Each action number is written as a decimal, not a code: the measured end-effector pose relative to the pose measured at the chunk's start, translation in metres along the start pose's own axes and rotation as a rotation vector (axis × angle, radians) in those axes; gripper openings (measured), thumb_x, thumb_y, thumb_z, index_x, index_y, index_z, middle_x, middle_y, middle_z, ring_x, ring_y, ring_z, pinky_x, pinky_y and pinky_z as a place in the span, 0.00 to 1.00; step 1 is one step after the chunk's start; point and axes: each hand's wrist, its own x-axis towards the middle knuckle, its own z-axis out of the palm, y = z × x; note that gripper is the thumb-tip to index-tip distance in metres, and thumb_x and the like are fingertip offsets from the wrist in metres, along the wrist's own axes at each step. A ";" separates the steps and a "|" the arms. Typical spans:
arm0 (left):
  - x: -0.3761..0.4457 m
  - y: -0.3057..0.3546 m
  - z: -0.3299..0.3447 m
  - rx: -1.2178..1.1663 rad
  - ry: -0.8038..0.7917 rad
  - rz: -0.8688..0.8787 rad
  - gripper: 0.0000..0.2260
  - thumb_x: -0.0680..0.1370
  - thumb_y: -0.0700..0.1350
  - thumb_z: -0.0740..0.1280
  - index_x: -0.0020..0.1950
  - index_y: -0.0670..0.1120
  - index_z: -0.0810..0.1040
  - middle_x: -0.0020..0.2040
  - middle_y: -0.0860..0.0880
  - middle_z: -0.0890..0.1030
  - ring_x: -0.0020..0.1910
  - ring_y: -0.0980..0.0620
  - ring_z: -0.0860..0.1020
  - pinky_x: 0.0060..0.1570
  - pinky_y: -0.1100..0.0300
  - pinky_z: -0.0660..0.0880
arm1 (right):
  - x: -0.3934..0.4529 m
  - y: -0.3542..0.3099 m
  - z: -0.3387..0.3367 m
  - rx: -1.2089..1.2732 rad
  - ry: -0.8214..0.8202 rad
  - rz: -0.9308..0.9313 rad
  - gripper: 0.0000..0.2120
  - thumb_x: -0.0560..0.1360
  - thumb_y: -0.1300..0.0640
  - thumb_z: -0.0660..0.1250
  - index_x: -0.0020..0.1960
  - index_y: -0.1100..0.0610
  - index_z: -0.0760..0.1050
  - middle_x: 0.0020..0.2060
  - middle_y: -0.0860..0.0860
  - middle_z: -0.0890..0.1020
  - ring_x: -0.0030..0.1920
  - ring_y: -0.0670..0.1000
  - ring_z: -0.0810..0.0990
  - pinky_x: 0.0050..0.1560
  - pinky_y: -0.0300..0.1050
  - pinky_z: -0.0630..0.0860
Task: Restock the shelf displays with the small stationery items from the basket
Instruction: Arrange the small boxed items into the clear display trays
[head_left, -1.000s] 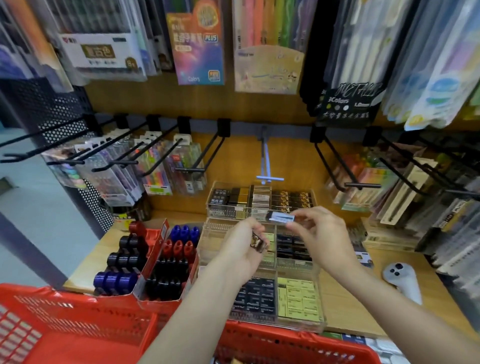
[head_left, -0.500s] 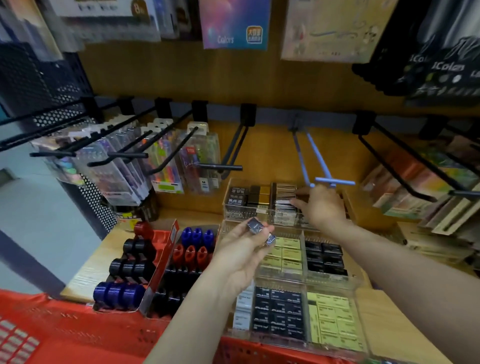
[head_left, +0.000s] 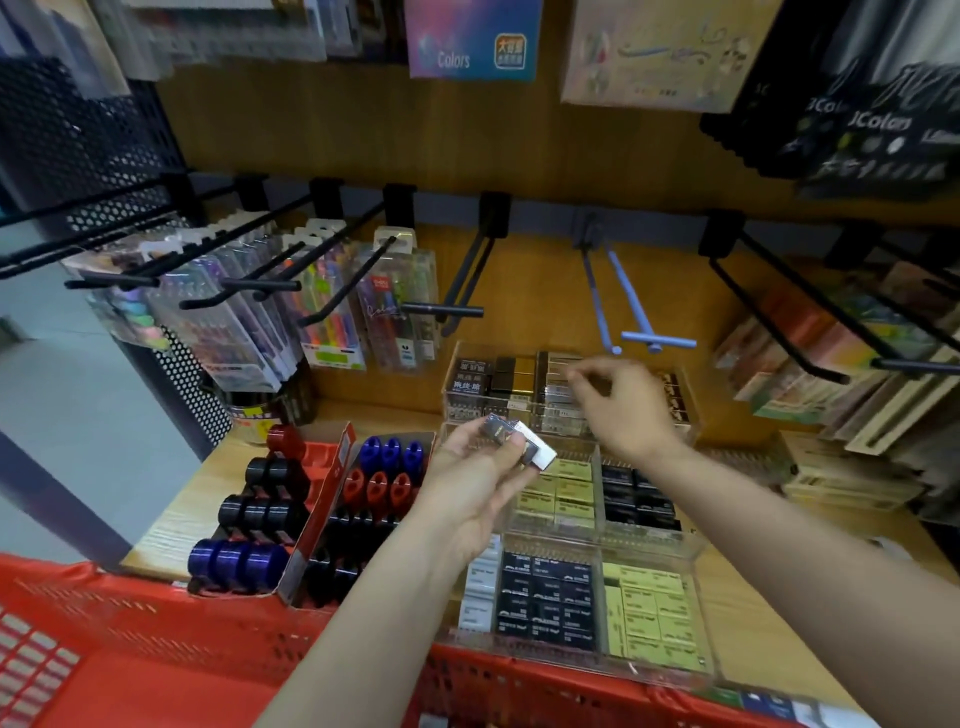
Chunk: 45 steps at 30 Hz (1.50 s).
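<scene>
Wooden shelf (head_left: 171, 525) carries clear trays (head_left: 652, 545) of erasers; left hand (head_left: 480, 480) pinches two small boxes (head_left: 519, 441), right hand (head_left: 621, 402) hovers over the back tray (head_left: 462, 364), fingers curled, apparently empty.

Red plastic basket (head_left: 130, 649), clear glossy plastic trays (head_left: 652, 545), matt wood shelf (head_left: 171, 525), black metal hooks (head_left: 441, 310)

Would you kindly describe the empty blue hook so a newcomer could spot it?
Start at the wooden back panel above the clear plastic trays. The light blue double-pronged hook hangs mid-row, above the right hand. Its neighbours are black; it alone is blue.
</scene>
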 end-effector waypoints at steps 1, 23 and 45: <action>-0.002 0.000 0.002 0.009 -0.013 0.009 0.16 0.74 0.30 0.69 0.56 0.46 0.75 0.51 0.40 0.85 0.47 0.46 0.85 0.45 0.54 0.83 | -0.015 -0.003 -0.003 0.197 -0.070 0.041 0.08 0.80 0.52 0.65 0.53 0.52 0.82 0.45 0.47 0.85 0.35 0.45 0.83 0.37 0.37 0.80; -0.033 -0.012 0.039 0.088 -0.191 -0.062 0.10 0.80 0.39 0.64 0.61 0.37 0.76 0.52 0.40 0.85 0.51 0.46 0.85 0.48 0.56 0.82 | -0.088 0.014 -0.060 0.505 -0.174 0.116 0.12 0.70 0.64 0.76 0.51 0.52 0.85 0.48 0.47 0.86 0.49 0.44 0.84 0.54 0.41 0.81; 0.054 -0.010 -0.011 1.507 0.070 0.620 0.13 0.82 0.55 0.60 0.66 0.58 0.73 0.73 0.59 0.68 0.77 0.58 0.49 0.72 0.48 0.40 | 0.025 0.019 -0.010 -0.332 -0.084 -0.147 0.09 0.73 0.59 0.74 0.54 0.54 0.84 0.50 0.50 0.85 0.45 0.45 0.80 0.51 0.34 0.74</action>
